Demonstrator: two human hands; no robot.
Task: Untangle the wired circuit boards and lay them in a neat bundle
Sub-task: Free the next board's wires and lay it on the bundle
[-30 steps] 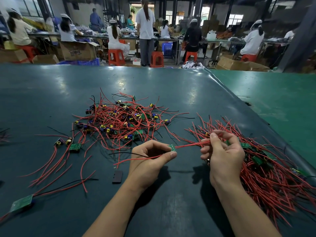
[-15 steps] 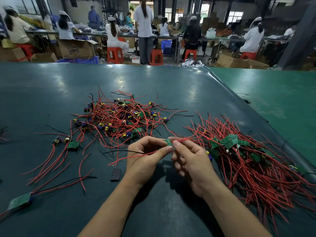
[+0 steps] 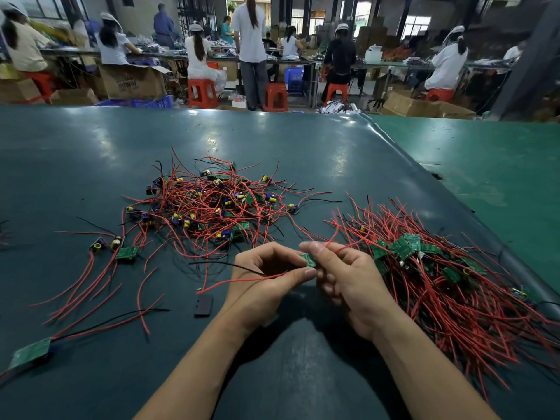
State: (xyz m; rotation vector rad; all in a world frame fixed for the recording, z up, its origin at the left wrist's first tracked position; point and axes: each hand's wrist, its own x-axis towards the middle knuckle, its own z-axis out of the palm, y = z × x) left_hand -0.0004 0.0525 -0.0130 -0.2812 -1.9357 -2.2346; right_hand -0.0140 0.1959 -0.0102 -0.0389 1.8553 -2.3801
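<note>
A small green circuit board (image 3: 308, 259) with red wires sits between my two hands at the table's middle. My left hand (image 3: 266, 280) pinches the board and its red wire between thumb and fingers. My right hand (image 3: 345, 283) meets it from the right and pinches the board's red wires with thumb and forefinger. A tangled heap of wired boards (image 3: 212, 204) lies behind my hands. To the right lies a combed bundle of boards and red wires (image 3: 439, 268).
Loose wired boards (image 3: 125, 253) and red wires lie at the left, one board (image 3: 30, 353) near the front left edge. A small black piece (image 3: 203, 305) lies by my left wrist. A lighter green table (image 3: 485, 177) adjoins on the right. People work at benches behind.
My right hand slid left along the red wires from the bundle to meet my left hand at the board. My left hand stayed where it was.
</note>
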